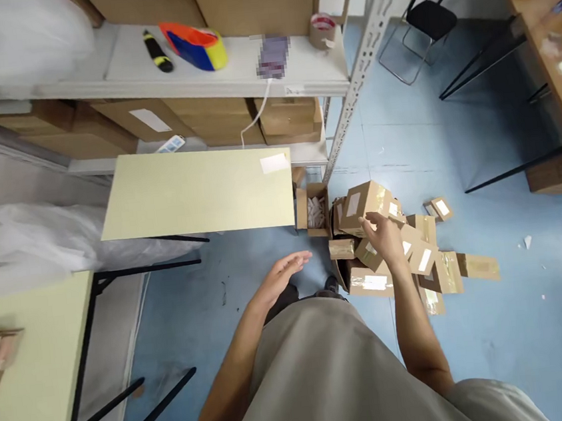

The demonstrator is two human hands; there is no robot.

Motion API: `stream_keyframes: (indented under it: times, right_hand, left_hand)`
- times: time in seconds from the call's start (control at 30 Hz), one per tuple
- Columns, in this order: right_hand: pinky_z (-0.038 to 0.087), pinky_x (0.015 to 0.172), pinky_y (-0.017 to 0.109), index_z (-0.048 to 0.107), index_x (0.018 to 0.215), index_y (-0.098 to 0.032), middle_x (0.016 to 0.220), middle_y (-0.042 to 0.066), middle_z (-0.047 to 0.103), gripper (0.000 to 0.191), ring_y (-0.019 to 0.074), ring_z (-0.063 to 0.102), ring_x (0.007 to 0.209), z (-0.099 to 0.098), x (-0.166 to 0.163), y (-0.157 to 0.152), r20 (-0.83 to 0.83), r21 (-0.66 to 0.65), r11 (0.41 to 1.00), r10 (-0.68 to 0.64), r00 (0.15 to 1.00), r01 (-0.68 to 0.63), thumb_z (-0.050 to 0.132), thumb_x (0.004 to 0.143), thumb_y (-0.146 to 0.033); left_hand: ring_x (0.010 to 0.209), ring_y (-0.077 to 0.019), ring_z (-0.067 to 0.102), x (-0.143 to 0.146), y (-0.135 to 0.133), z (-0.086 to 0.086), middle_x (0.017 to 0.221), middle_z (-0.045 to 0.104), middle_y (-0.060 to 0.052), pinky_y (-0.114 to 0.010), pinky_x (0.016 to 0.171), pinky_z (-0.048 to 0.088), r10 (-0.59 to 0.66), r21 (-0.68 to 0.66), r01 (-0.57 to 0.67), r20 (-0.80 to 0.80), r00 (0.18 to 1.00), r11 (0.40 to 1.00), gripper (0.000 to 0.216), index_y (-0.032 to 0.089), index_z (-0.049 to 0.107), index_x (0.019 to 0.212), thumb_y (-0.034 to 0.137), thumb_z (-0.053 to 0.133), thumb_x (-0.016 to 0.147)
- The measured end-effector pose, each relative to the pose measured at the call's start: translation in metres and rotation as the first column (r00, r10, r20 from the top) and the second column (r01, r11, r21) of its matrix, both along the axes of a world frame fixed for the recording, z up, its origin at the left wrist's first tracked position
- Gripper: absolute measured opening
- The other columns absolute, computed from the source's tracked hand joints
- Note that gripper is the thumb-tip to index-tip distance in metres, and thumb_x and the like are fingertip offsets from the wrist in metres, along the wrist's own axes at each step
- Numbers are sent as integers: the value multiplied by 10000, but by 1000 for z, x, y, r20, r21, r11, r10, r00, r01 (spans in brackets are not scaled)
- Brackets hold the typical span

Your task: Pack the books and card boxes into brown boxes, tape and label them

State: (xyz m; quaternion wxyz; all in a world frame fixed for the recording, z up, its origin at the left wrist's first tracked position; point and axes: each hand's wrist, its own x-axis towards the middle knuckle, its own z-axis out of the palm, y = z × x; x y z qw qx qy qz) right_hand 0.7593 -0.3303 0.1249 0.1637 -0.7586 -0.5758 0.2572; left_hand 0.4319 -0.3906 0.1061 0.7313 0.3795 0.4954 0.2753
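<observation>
The boxes [420, 256] look matt cardboard, the floor [506, 347] smooth and glossy.

Room over floor [238, 258], box pile [416, 250] rightward

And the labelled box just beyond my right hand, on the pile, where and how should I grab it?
Probably from above, by two opposite sides: right hand on its right, left hand on its left. The labelled box looks tilted, nothing visible lies on it, and neighbouring boxes crowd its lower part.
</observation>
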Motion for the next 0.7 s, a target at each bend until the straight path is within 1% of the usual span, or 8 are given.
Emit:
stream_keyframes:
  times: [0.07, 0.2, 0.27, 0.33, 0.43, 0.53, 0.63, 0.7]
  right_hand:
    - [631, 953, 483, 786, 1349, -191, 1309, 191, 847, 524, 386, 825, 1111, 11, -44, 9, 0, 15, 999, 36, 999, -36, 561, 1102, -594]
    - [623, 949, 454, 795, 1298, -206, 1293, 174, 852, 442, 389, 818, 1174, 26, -122, 31, 18, 86, 990, 109, 994, -110, 555, 1115, -529]
    - [624, 941, 451, 797, 1291, -208, 1264, 162, 860, 425, 389, 824, 1155, 33, -152, 45, 27, 110, 986, 122, 992, -124, 556, 1116, -511]
    - [627, 946, 459, 796, 1307, -199, 1266, 164, 860, 435, 392, 825, 1154, 41, -176, 61, 34, 140, 983, 112, 993, -116, 560, 1112, -508]
    - [636, 960, 474, 798, 1324, -201, 1316, 175, 845, 456, 390, 822, 1161, 55, -198, 91, 38, 204, 974, 97, 995, -102, 567, 1105, -527]
    - [642, 987, 500, 802, 1316, -203, 1331, 185, 836, 486, 395, 813, 1180, 66, -209, 127, 27, 283, 952, 113, 993, -116, 549, 1107, -561]
    - [636, 1041, 539, 796, 1313, -187, 1328, 207, 831, 516, 408, 798, 1212, 71, -213, 173, -1, 379, 917, 132, 991, -122, 540, 1105, -583]
    - [621, 1088, 568, 773, 1342, -186, 1346, 217, 822, 512, 406, 785, 1242, 71, -216, 213, -29, 451, 885, 149, 988, -120, 520, 1114, -567]
  left_hand:
    - [1471, -379, 683, -30, 15, 11, 1505, 769, -154, -553, 1297, 494, 14, 39, -14, 9, 1000, 999, 721, 241, 834, 1352, 816, 778, 921]
    - [1473, -374, 682, -92, 48, 33, 1491, 778, -145, -557, 1298, 495, 34, 120, -34, 7, 999, 992, 665, 248, 826, 1368, 765, 769, 954]
    - [1475, -377, 680, -119, 64, 44, 1489, 779, -143, -557, 1290, 505, 53, 163, -53, 5, 999, 985, 633, 252, 830, 1355, 745, 766, 963]
    - [1480, -382, 678, -141, 82, 54, 1484, 781, -146, -558, 1284, 511, 74, 198, -74, 8, 997, 977, 611, 249, 833, 1342, 730, 763, 971]
    - [1482, -387, 678, -161, 108, 69, 1491, 776, -153, -557, 1281, 515, 112, 229, -112, 13, 994, 967, 599, 243, 827, 1345, 710, 766, 976]
    - [1490, -385, 672, -170, 135, 82, 1501, 771, -154, -556, 1278, 521, 163, 254, -163, 19, 986, 953, 598, 241, 814, 1365, 698, 761, 983]
    - [1488, -388, 673, -175, 161, 93, 1478, 783, -154, -558, 1273, 528, 221, 284, -218, 22, 975, 934, 599, 234, 815, 1358, 697, 759, 982]
    - [1476, -389, 681, -179, 179, 101, 1467, 789, -155, -560, 1269, 533, 261, 295, -252, 10, 965, 922, 597, 231, 818, 1351, 696, 763, 979]
